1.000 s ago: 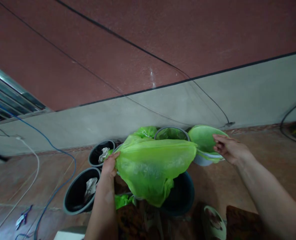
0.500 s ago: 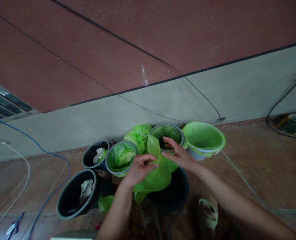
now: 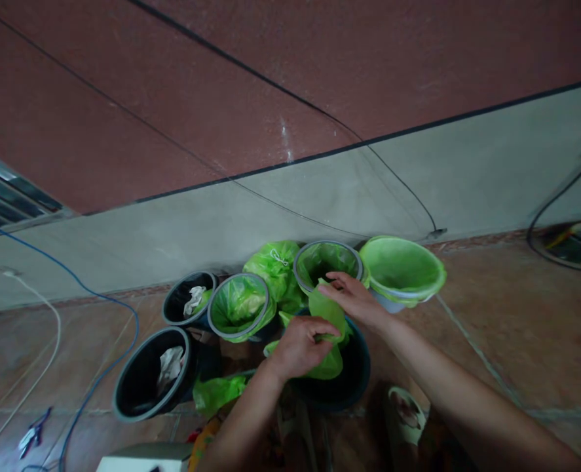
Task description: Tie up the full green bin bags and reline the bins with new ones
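Observation:
My left hand (image 3: 302, 347) is closed on a thin green plastic bag (image 3: 328, 366), which hangs bunched over a dark round bin (image 3: 360, 367). My right hand (image 3: 353, 298) has its fingers stretched out by the bag's upper edge; whether it touches the film is hard to make out. Just beyond the hands stands a grey-rimmed bin (image 3: 298, 265) lined with green film. To its right is a pale bin (image 3: 440, 278) with a green liner folded over its rim. A tied, full green bag (image 3: 273, 262) sits behind, beside another green-lined bin (image 3: 211, 321).
Two black bins (image 3: 123, 396) with crumpled white paper stand at the left. Another green bag (image 3: 216, 393) lies near my left forearm. A blue cable (image 3: 135, 321) and a white cable (image 3: 57, 321) cross the floor. Sandals (image 3: 407, 416) are below, with a wall (image 3: 196, 223) behind.
My left hand has moved right and down with the green bag, now lower over the dark bin. My right hand has stayed nearly in place, closer to the bag's top.

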### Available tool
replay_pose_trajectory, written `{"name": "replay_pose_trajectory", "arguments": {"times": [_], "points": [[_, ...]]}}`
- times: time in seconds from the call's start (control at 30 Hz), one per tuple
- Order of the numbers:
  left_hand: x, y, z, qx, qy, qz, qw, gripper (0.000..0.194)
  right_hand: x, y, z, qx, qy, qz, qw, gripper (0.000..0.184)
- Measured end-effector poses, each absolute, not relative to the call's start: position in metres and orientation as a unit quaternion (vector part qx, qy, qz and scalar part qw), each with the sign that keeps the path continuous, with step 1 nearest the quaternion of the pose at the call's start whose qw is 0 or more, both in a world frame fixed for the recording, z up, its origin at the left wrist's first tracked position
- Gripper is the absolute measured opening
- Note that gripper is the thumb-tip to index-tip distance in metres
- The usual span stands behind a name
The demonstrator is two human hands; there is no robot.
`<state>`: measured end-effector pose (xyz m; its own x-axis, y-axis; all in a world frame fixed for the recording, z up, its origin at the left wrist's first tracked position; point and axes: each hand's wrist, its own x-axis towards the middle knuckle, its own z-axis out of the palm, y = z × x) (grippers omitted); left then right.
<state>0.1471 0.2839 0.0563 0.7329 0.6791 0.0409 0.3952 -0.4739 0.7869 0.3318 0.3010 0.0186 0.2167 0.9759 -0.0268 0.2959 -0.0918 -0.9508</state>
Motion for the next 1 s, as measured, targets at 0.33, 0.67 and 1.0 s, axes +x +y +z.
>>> {"name": "replay_pose_trajectory", "arguments": {"times": [0.33, 0.67, 1.0], "points": [[0.145, 0.285, 0.041, 0.833, 0.431, 0.082, 0.337, 0.07, 0.365, 0.31, 0.037, -0.554, -0.298, 0.38, 0.677, 0.034], [0.121, 0.313, 0.051, 0.818, 0.517, -0.028, 0.251, 0.036, 0.423, 0.305, 0.061, -0.508, -0.123, 0.231, 0.821, 0.009], [0.09, 0.341, 0.053, 0.713, 0.574, 0.328, 0.232, 0.013, 0.452, 0.298, 0.069, -0.564, 0.01, 0.117, 0.817, 0.026]]}}
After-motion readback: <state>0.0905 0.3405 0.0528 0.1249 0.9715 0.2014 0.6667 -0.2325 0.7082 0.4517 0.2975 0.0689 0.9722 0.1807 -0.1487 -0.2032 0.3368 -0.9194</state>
